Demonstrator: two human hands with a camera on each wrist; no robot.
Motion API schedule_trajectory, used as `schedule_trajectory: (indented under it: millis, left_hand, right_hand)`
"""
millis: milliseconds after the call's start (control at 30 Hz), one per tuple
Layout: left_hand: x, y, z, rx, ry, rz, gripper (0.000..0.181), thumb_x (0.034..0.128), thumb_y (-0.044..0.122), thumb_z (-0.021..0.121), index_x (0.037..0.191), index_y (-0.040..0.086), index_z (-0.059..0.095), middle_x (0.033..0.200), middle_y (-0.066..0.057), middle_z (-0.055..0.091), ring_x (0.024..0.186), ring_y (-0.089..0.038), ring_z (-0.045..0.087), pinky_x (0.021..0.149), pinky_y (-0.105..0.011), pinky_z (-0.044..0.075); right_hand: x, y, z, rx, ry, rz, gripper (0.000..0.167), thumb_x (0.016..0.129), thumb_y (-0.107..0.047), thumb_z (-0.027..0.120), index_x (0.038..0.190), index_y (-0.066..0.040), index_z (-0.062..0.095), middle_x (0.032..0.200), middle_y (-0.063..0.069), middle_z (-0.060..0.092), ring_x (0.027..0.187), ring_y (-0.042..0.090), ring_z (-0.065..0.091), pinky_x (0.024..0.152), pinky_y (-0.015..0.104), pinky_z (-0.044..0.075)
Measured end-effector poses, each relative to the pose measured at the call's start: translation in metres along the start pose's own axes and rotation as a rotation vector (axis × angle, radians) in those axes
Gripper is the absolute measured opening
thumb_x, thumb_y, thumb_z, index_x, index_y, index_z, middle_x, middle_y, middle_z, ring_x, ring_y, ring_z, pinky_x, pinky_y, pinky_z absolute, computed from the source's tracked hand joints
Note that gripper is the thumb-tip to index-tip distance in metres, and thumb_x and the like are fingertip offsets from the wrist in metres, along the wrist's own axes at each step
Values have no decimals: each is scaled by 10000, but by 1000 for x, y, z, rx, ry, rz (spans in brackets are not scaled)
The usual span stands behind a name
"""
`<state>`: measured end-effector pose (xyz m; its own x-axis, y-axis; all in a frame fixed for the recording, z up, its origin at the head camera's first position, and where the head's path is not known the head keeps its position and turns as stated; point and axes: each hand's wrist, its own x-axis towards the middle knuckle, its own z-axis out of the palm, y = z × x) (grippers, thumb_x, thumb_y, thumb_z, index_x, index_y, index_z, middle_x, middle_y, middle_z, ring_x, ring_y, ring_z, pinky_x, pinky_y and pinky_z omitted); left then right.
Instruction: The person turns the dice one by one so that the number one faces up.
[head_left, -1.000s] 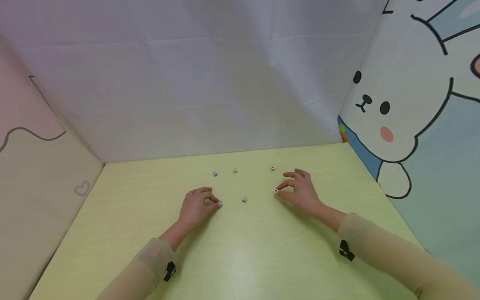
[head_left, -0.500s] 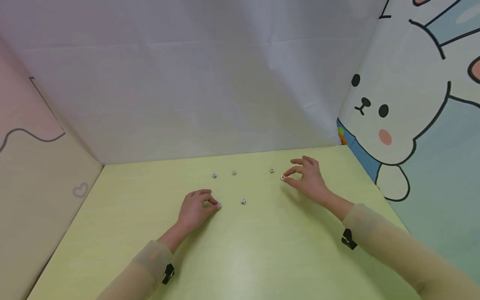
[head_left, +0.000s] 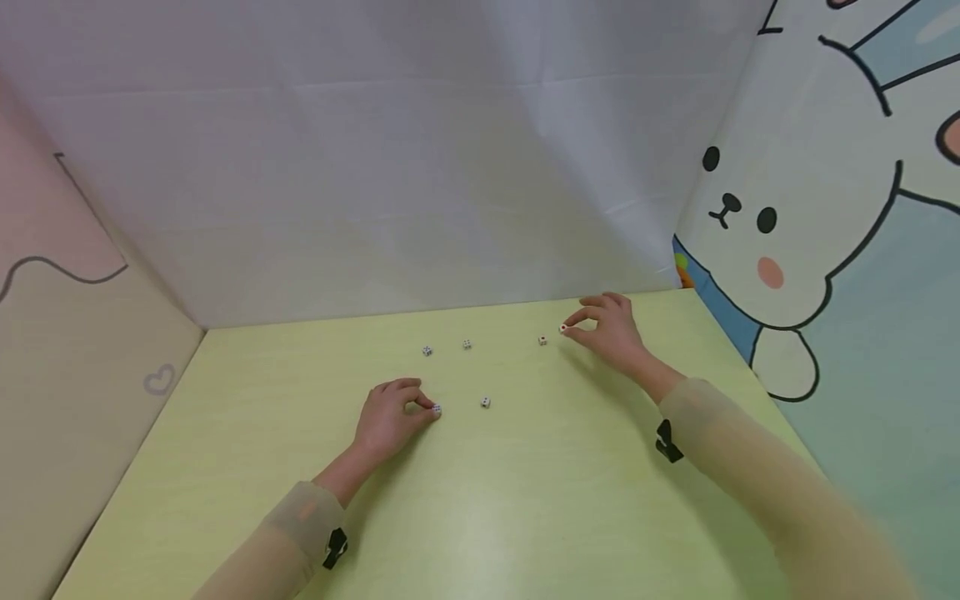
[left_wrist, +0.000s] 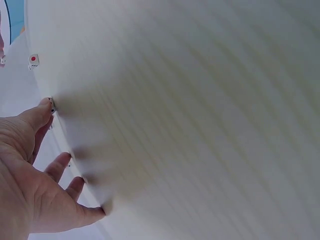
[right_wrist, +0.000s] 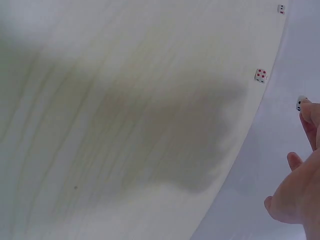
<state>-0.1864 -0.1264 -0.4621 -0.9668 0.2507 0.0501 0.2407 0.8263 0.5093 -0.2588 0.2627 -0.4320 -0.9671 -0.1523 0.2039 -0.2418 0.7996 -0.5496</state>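
Note:
My left hand point(head_left: 390, 421) pinches a small white die point(head_left: 437, 409) between thumb and forefinger, low at the tabletop; in the left wrist view its other fingertips touch the surface. My right hand point(head_left: 611, 332) pinches another die point(head_left: 563, 329) between thumb and forefinger, held above the table at the back right. In the right wrist view this die point(right_wrist: 301, 103) shows black pips and stands apart from the tabletop. Just left of my right hand a die point(head_left: 543, 340) lies on the table. To the right of my left hand sits another die point(head_left: 486, 402).
Two more dice, one die point(head_left: 427, 351) and another die point(head_left: 467, 344), lie toward the back of the pale yellow table point(head_left: 480, 500). A white curtain point(head_left: 375, 200) hangs behind the table's back edge. At the right stands a panel with a cartoon rabbit point(head_left: 787, 208).
My right hand has lifted its die off the table and moved it toward the back, slightly right. My left hand stays in place with its die.

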Motion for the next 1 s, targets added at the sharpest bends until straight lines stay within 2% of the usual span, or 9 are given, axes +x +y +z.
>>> schedule_trajectory:
  millis: [133, 300, 533, 800, 1000]
  left_hand:
    - [1, 0, -3, 4, 5, 4, 109, 912, 293, 798, 894, 188, 775, 1401, -143, 610, 1337, -452, 471, 1143, -581, 325]
    - [0, -1, -5, 4, 10, 9, 109, 912, 291, 797, 888, 187, 774, 1399, -146, 611, 1334, -458, 470, 1142, -586, 325]
    - [-3, -3, -3, 5, 11, 8, 109, 906, 290, 804, 878, 188, 775, 1387, -150, 620, 1319, -471, 480, 1131, -596, 336]
    - [-3, -4, 1, -1, 5, 6, 117, 901, 311, 806, 887, 199, 780, 1393, -136, 618, 1329, -454, 480, 1139, -584, 334]
    - [1, -4, 2, -2, 6, 10, 111, 904, 314, 803, 890, 206, 781, 1397, -129, 616, 1331, -444, 480, 1140, -581, 333]
  right_hand:
    - [13, 5, 6, -13, -20, 3, 199, 932, -245, 764, 1019, -68, 796, 1420, 244, 549, 1419, 439, 312, 1208, 542, 127]
    - [22, 12, 18, -30, -61, 53, 215, 938, -275, 756, 1041, -91, 797, 1440, 225, 545, 1446, 465, 252, 1217, 537, 128]
    - [21, 17, 29, -42, -78, 53, 204, 944, -271, 743, 1026, -94, 804, 1410, 237, 568, 1405, 436, 347, 1214, 532, 119]
    - [17, 18, 34, -10, -86, 100, 187, 943, -269, 748, 1028, -113, 806, 1432, 222, 548, 1435, 490, 238, 1195, 582, 166]
    - [18, 18, 33, 2, -86, 117, 185, 946, -270, 744, 1033, -119, 804, 1444, 204, 539, 1451, 484, 211, 1197, 585, 167]
